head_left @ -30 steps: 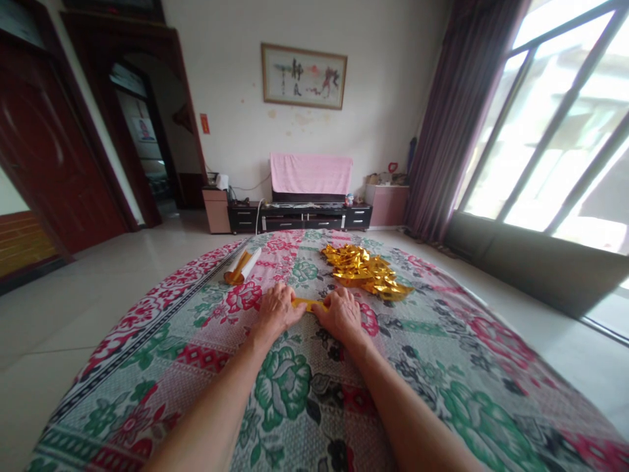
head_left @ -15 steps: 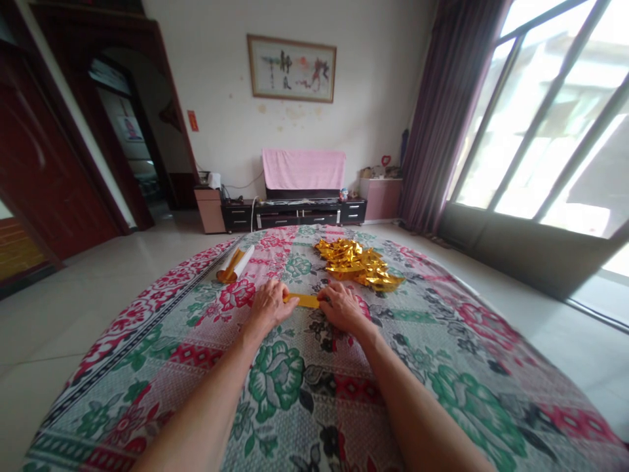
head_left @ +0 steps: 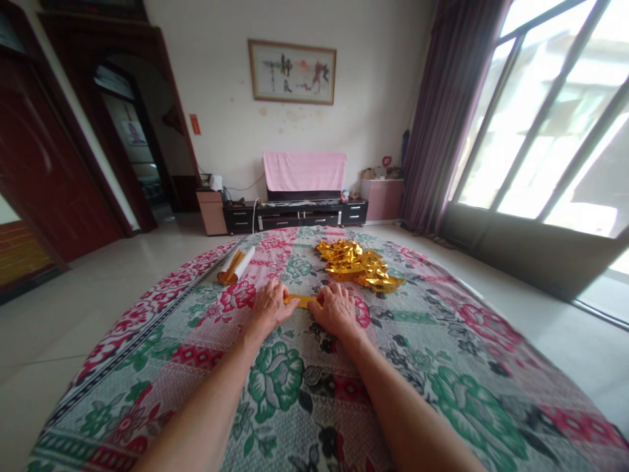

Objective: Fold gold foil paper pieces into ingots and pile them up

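Observation:
A narrow strip of gold foil paper (head_left: 301, 301) stretches between my two hands, low over the table. My left hand (head_left: 270, 305) is closed on its left end, thumb along the near side. My right hand (head_left: 336, 308) pinches the right part, with the fingers covering that end. Beyond my right hand lies a heap of shiny folded gold foil pieces (head_left: 356, 263). Past my left hand, a partly curled stack of gold and white sheets (head_left: 236, 266) rests on the cloth.
A flowered tablecloth (head_left: 275, 380) covers the large round table. Farther back, a low black TV cabinet (head_left: 280, 216) carries a screen draped with a pink cloth (head_left: 304, 172). A purple curtain (head_left: 432, 118) and a bright window stand to the right.
My right hand has slid left along the foil strip, closer to my left hand, so less of the strip shows between them. My left hand stays nearly in place.

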Action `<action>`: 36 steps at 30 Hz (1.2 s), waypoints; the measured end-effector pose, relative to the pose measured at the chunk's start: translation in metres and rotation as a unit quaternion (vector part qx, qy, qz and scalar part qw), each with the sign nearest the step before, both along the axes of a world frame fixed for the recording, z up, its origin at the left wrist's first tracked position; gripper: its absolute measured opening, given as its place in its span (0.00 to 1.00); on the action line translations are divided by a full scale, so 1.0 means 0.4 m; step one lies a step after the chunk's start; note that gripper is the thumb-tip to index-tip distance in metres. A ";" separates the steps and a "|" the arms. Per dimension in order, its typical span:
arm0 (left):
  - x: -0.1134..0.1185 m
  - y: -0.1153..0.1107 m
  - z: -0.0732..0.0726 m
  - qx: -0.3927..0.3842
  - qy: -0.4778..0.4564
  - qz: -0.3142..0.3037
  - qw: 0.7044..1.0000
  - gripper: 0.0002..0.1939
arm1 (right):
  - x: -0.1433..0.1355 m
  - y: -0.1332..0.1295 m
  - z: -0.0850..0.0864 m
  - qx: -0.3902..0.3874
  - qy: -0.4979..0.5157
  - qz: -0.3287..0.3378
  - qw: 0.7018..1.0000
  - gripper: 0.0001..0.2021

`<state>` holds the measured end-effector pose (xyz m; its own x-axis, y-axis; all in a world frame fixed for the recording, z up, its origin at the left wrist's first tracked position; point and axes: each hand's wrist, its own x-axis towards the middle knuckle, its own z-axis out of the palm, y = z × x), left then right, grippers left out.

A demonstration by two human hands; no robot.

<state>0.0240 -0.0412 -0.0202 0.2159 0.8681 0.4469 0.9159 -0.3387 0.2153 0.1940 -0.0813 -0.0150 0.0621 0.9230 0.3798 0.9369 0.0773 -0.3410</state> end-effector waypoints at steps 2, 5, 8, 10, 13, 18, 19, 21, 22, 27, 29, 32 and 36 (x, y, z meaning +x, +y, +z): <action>0.006 -0.003 0.000 -0.002 0.001 0.012 1.000 0.15 | -0.003 0.000 -0.003 0.001 -0.002 -0.003 1.000 0.15; 0.015 -0.008 0.000 0.008 0.002 0.028 1.000 0.20 | -0.001 0.003 -0.004 0.006 -0.003 -0.008 1.000 0.15; 0.015 -0.009 0.001 0.011 -0.001 0.026 1.000 0.21 | 0.000 0.005 -0.006 0.015 -0.003 -0.007 1.000 0.14; 0.008 -0.003 0.002 0.003 -0.008 0.016 1.000 0.19 | 0.001 0.005 -0.006 0.018 -0.002 -0.004 1.000 0.14; -0.011 0.015 0.001 -0.021 -0.026 -0.004 0.999 0.14 | 0.001 0.004 -0.005 0.015 -0.002 -0.002 1.000 0.13; -0.046 0.046 -0.005 -0.048 -0.061 -0.065 0.995 0.06 | 0.004 0.000 0.002 0.014 -0.009 0.003 1.000 0.12; -0.052 0.050 -0.007 -0.053 -0.069 -0.074 0.993 0.06 | 0.004 -0.001 0.004 0.014 -0.010 0.004 1.000 0.12; -0.062 0.058 -0.011 -0.061 -0.085 -0.094 0.990 0.06 | 0.004 -0.002 0.006 0.010 -0.011 0.005 1.000 0.12; -0.067 0.062 -0.014 -0.062 -0.093 -0.103 0.988 0.06 | 0.004 -0.002 0.007 0.008 -0.012 0.005 1.000 0.12; -0.091 0.084 -0.030 -0.069 -0.125 -0.146 0.979 0.09 | 0.005 0.000 0.005 0.003 -0.011 0.006 1.000 0.12; -0.099 0.092 -0.034 -0.077 -0.135 -0.161 0.975 0.11 | 0.005 0.000 0.006 0.003 -0.010 0.006 1.000 0.13; -0.107 0.095 -0.033 -0.081 -0.145 -0.178 0.970 0.14 | 0.005 -0.001 0.008 0.004 -0.012 0.005 1.000 0.12; -0.105 0.079 -0.022 -0.069 -0.157 -0.160 0.972 0.21 | 0.004 -0.003 0.010 0.007 -0.015 0.007 1.000 0.14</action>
